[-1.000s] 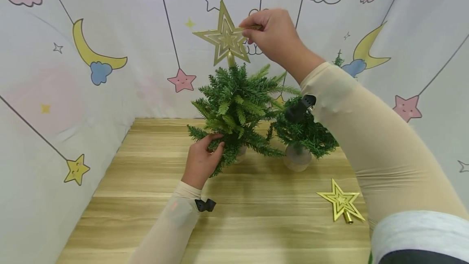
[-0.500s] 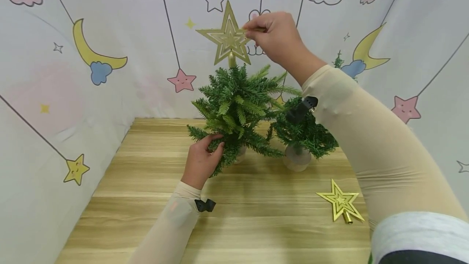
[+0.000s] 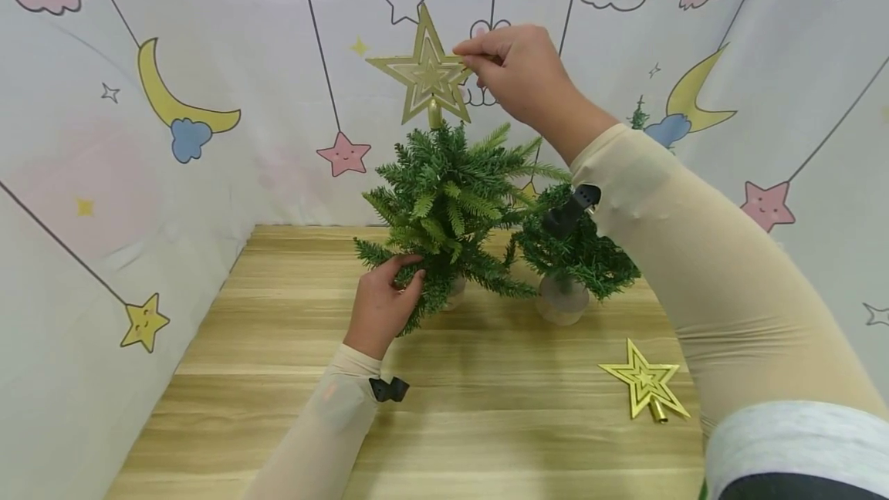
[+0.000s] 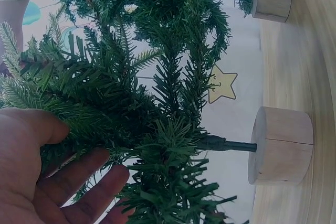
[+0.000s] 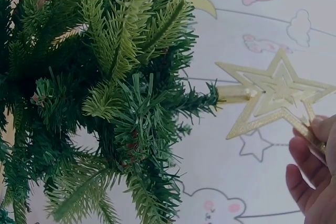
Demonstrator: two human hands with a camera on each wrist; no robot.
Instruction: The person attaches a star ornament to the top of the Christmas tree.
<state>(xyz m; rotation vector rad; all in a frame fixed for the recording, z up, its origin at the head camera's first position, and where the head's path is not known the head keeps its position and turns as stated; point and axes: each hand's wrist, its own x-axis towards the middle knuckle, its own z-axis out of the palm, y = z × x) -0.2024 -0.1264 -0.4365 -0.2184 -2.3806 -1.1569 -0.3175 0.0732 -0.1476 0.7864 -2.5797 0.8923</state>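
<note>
A gold star tree topper [image 3: 429, 74] stands at the tip of the nearer artificial Christmas tree [image 3: 444, 191]. My right hand [image 3: 524, 72] pinches one point of the star between thumb and fingers. In the right wrist view the topper's socket [image 5: 235, 94] meets the end of the top sprig [image 5: 199, 102]. My left hand [image 3: 385, 299] is in among the lower branches; in the left wrist view, greenery [image 4: 89, 116] lies between its thumb and index finger, while the other fingers are loosely bent. That tree's round wooden base [image 4: 283, 145] rests on the table.
A second small Christmas tree [image 3: 576, 253] stands to the right, partly behind my right arm. Another gold star topper [image 3: 644, 379] lies flat on the wooden table [image 3: 486, 423] at the right. A white cloth backdrop [image 3: 229, 45] printed with moons, stars and clouds surrounds the table.
My right hand has shifted slightly and the star has swung a little, its upper point moving right, then back left. The left hand and the tree have stayed in place.
</note>
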